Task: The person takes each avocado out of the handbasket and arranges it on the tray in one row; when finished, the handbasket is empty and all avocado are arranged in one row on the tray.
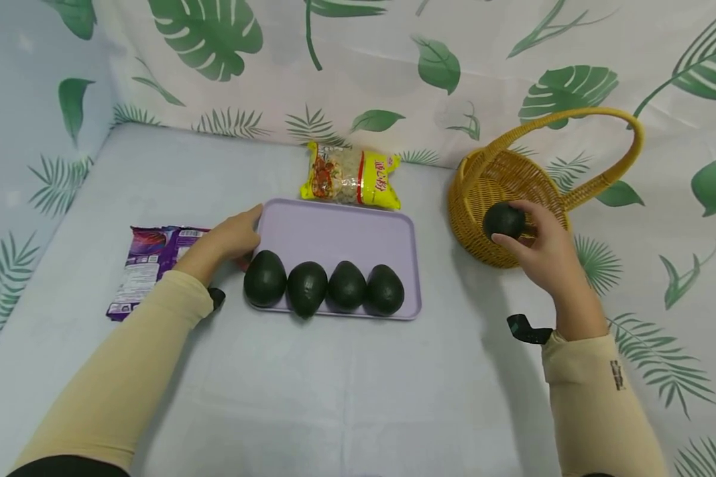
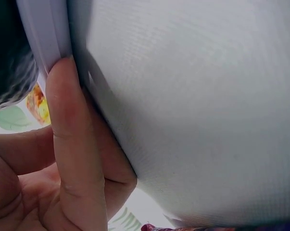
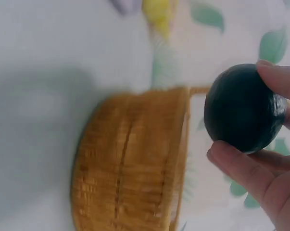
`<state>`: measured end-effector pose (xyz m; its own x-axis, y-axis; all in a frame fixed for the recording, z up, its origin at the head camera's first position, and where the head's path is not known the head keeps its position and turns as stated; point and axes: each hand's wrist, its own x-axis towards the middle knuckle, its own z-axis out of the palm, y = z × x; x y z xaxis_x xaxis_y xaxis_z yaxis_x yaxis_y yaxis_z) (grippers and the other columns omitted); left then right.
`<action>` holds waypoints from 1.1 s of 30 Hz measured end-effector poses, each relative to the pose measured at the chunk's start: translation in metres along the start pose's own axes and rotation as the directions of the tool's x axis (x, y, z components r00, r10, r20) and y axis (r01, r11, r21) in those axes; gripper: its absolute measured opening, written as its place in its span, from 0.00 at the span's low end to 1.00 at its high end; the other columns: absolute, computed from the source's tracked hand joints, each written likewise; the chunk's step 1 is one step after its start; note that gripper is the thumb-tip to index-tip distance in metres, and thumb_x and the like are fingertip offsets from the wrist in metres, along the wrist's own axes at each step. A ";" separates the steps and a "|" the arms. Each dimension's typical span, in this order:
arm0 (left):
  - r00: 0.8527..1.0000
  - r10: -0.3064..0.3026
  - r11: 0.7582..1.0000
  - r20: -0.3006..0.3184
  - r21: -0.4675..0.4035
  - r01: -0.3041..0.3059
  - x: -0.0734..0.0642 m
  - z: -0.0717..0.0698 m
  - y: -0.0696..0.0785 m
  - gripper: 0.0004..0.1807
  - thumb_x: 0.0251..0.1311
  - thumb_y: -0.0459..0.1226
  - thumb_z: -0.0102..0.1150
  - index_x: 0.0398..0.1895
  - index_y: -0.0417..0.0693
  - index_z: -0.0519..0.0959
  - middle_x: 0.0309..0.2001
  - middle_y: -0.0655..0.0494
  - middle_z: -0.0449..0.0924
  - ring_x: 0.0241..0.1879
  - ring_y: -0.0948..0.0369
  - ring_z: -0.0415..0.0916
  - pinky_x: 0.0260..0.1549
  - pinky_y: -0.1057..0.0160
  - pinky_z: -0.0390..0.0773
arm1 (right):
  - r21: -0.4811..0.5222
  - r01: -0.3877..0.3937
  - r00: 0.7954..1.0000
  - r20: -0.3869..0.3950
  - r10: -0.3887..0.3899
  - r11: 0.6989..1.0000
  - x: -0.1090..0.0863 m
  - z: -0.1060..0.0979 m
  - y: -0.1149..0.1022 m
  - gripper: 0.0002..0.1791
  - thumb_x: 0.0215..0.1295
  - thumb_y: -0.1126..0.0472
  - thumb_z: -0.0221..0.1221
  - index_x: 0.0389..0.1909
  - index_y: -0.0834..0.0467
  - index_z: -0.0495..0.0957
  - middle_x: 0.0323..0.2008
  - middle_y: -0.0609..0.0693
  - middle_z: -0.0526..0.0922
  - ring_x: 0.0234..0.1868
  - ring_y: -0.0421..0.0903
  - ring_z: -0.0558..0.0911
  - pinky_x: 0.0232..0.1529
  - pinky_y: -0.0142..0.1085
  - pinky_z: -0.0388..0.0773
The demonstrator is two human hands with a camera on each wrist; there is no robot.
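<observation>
My right hand (image 1: 545, 252) holds a dark green avocado (image 1: 504, 220) between thumb and fingers over the near side of a woven basket (image 1: 474, 232). In the right wrist view this avocado (image 3: 243, 108) appears above the basket's rim. At the left edge of a pale purple tray (image 1: 340, 228), my left hand (image 1: 229, 238) grips the rim; the left wrist view has a fingertip against the tray's side (image 2: 51, 38). Several more avocados (image 1: 347, 286) line the tray's near edge, the leftmost (image 1: 265, 278) close to my left hand.
A yellow food packet (image 1: 352, 175) lies behind the tray. Purple packets (image 1: 140, 271) lie at the left, partly hidden by my left arm. The basket's tall handle (image 1: 620, 159) arches up at the right, before a leaf-patterned cloth backdrop (image 1: 394, 73).
</observation>
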<state>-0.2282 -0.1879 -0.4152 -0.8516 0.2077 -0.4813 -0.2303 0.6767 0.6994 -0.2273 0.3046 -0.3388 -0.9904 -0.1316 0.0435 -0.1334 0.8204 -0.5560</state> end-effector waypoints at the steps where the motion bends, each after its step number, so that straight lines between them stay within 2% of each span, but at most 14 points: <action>1: 1.000 -0.004 1.000 -0.001 -0.002 0.004 0.000 0.000 0.000 0.44 0.61 0.25 0.39 0.79 0.42 0.35 0.75 0.31 0.45 0.22 0.55 0.76 0.22 0.60 0.85 | 0.026 0.030 1.000 -0.009 -0.029 0.999 -0.004 0.002 -0.005 0.37 0.64 0.55 0.66 0.72 0.56 0.63 0.67 0.60 0.65 0.60 0.65 0.73 0.58 0.49 0.80; 3: 1.000 -0.009 1.000 0.001 -0.007 0.009 0.000 0.000 -0.001 0.44 0.61 0.25 0.39 0.80 0.43 0.34 0.75 0.31 0.44 0.22 0.55 0.76 0.22 0.60 0.85 | 0.075 0.108 0.994 -0.033 -0.106 0.991 -0.011 0.009 -0.014 0.36 0.61 0.63 0.68 0.69 0.57 0.66 0.65 0.58 0.67 0.59 0.62 0.75 0.55 0.32 0.81; 6: 1.000 -0.013 1.000 0.005 -0.018 0.013 -0.001 0.001 -0.002 0.45 0.60 0.24 0.39 0.79 0.43 0.34 0.75 0.30 0.44 0.22 0.55 0.76 0.22 0.60 0.85 | 0.139 0.260 0.966 -0.050 -0.255 0.956 -0.022 0.023 -0.023 0.37 0.55 0.72 0.69 0.67 0.59 0.69 0.63 0.57 0.70 0.57 0.50 0.78 0.48 0.15 0.75; 10: 1.000 -0.010 1.000 0.008 -0.027 0.010 -0.001 0.002 -0.003 0.45 0.60 0.24 0.39 0.79 0.42 0.34 0.75 0.29 0.46 0.22 0.55 0.76 0.23 0.59 0.86 | 0.164 0.397 0.916 -0.015 -0.400 0.903 -0.036 0.047 -0.028 0.37 0.51 0.75 0.70 0.64 0.61 0.71 0.65 0.59 0.70 0.58 0.46 0.76 0.50 0.18 0.76; 13: 1.000 -0.003 1.000 0.005 -0.029 0.003 -0.001 0.003 -0.003 0.45 0.60 0.24 0.39 0.79 0.41 0.34 0.74 0.28 0.48 0.23 0.55 0.76 0.23 0.60 0.86 | 0.183 0.417 0.901 0.044 -0.431 0.890 -0.045 0.063 -0.029 0.36 0.52 0.73 0.71 0.64 0.60 0.71 0.68 0.60 0.67 0.62 0.57 0.74 0.53 0.24 0.79; 18: 1.000 -0.004 1.000 0.004 -0.029 0.004 -0.001 0.005 -0.003 0.44 0.60 0.24 0.38 0.79 0.41 0.34 0.73 0.29 0.49 0.22 0.56 0.76 0.22 0.60 0.86 | 0.242 0.392 0.894 0.127 -0.430 0.888 -0.059 0.083 -0.024 0.35 0.55 0.71 0.70 0.65 0.58 0.70 0.71 0.60 0.62 0.67 0.59 0.70 0.54 0.43 0.82; 20: 1.000 -0.006 1.000 0.004 -0.025 0.006 -0.001 0.006 -0.003 0.44 0.60 0.24 0.38 0.79 0.41 0.34 0.73 0.29 0.49 0.22 0.56 0.76 0.22 0.60 0.86 | 0.260 0.391 0.889 0.141 -0.436 0.883 -0.063 0.089 -0.022 0.35 0.55 0.70 0.70 0.65 0.58 0.70 0.71 0.61 0.62 0.68 0.60 0.69 0.54 0.47 0.81; 25: 1.000 -0.002 1.000 0.001 -0.009 0.002 -0.001 0.004 -0.002 0.43 0.61 0.25 0.38 0.79 0.41 0.35 0.74 0.29 0.47 0.22 0.55 0.77 0.22 0.60 0.85 | 0.285 0.408 0.878 0.139 -0.458 0.867 -0.072 0.100 -0.018 0.35 0.55 0.70 0.70 0.65 0.59 0.70 0.71 0.61 0.62 0.68 0.60 0.68 0.53 0.49 0.82; 33: 1.000 0.009 1.000 0.002 0.013 -0.009 0.000 0.002 -0.001 0.43 0.62 0.26 0.38 0.79 0.40 0.35 0.74 0.29 0.45 0.22 0.54 0.78 0.23 0.59 0.85 | 0.273 0.414 0.878 0.131 -0.460 0.869 -0.075 0.105 -0.011 0.37 0.55 0.69 0.70 0.67 0.58 0.68 0.71 0.60 0.61 0.69 0.59 0.66 0.52 0.51 0.82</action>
<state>-0.2270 -0.1867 -0.4172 -0.8526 0.2153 -0.4761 -0.2164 0.6838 0.6968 -0.1480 0.2465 -0.4232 -0.8038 -0.5653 0.1853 -0.5154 0.5062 -0.6915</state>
